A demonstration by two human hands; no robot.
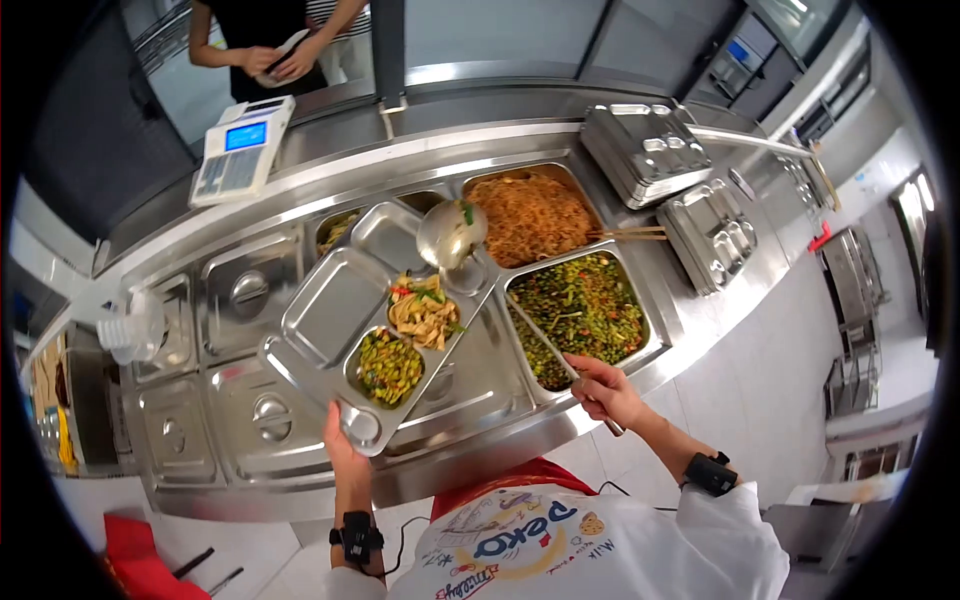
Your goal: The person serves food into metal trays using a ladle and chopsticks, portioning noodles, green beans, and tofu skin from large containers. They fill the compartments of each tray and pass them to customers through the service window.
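My left hand [345, 448] grips a steel compartment tray [328, 305] by its near end, thumb along the rim. The tray is held at a slant above the counter's pans. One compartment holds chopped green vegetables [388, 368]; beside it is a pale sliced dish [422, 315] with green and red bits. My right hand [606, 393] is closed around the handle of a steel ladle [451, 237]. The ladle's bowl is over the tray's far end, with a scrap of green at its edge. Below the handle is a pan of chopped green beans [590, 310].
A pan of reddish-brown noodles [527, 215] sits behind the beans, chopsticks [630, 234] on its rim. Stacked trays [645, 150] stand at the right. Lidded pans [250, 290] fill the left. A payment terminal [243, 150] stands on the ledge before a person [270, 50].
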